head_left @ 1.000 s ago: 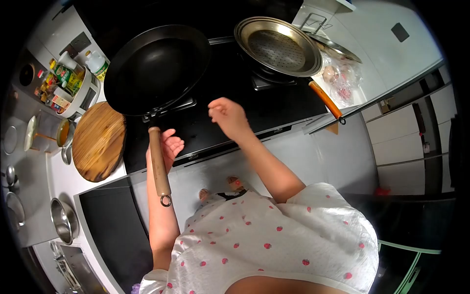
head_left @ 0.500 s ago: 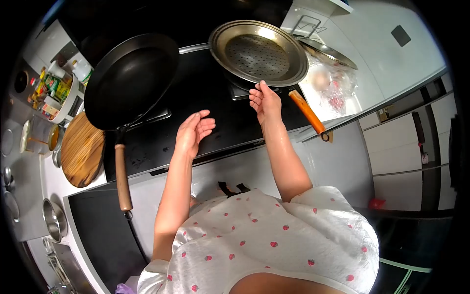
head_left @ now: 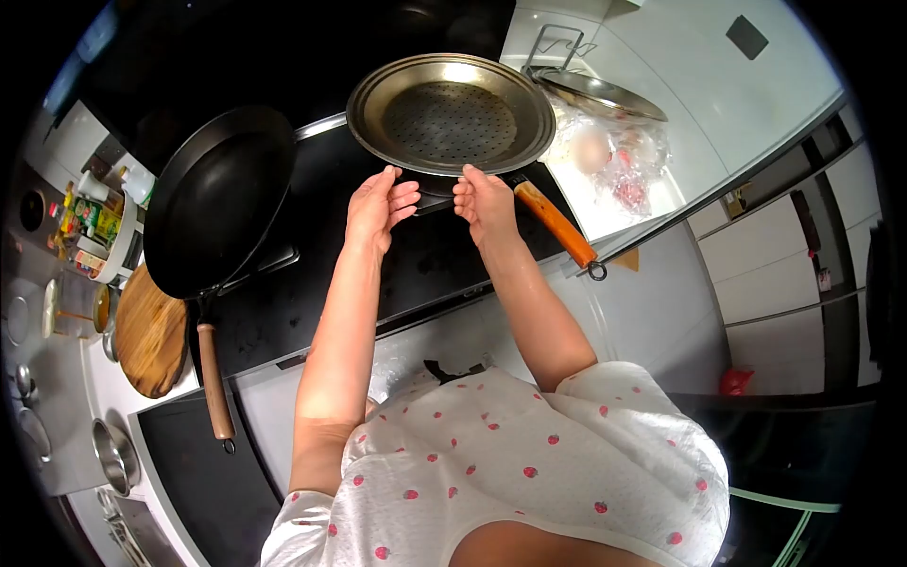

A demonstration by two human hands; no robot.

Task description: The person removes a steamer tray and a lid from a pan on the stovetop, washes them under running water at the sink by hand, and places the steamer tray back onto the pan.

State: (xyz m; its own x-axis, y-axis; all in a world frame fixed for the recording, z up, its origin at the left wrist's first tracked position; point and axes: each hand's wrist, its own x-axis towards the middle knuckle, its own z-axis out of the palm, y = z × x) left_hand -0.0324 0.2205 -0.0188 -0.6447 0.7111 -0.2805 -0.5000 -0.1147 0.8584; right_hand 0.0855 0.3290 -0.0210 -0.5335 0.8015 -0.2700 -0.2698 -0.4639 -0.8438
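Observation:
A round metal steamer tray [head_left: 451,118], its middle pierced with many small holes, rests over a pan on the right side of the stove. The pan beneath is mostly hidden; its orange wooden handle [head_left: 557,225] sticks out toward the lower right. My left hand [head_left: 378,210] has its thumb against the near rim, the fingers loosely bent below it. A little to its right, my right hand [head_left: 487,205] pinches the same rim, thumb on top and fingers curled under.
A black wok [head_left: 222,198] with a brown wooden handle sits on the left, beside a round wooden board [head_left: 151,333]. Bottles fill a white rack [head_left: 123,236]. A metal lid [head_left: 600,93] stands behind plastic-wrapped food [head_left: 628,170] at the right. A steel bowl [head_left: 115,455] is lower left.
My left hand has moved forward to the tray's near rim, beside my right hand. The right hand stays at the rim. The whole view has shifted and turned slightly.

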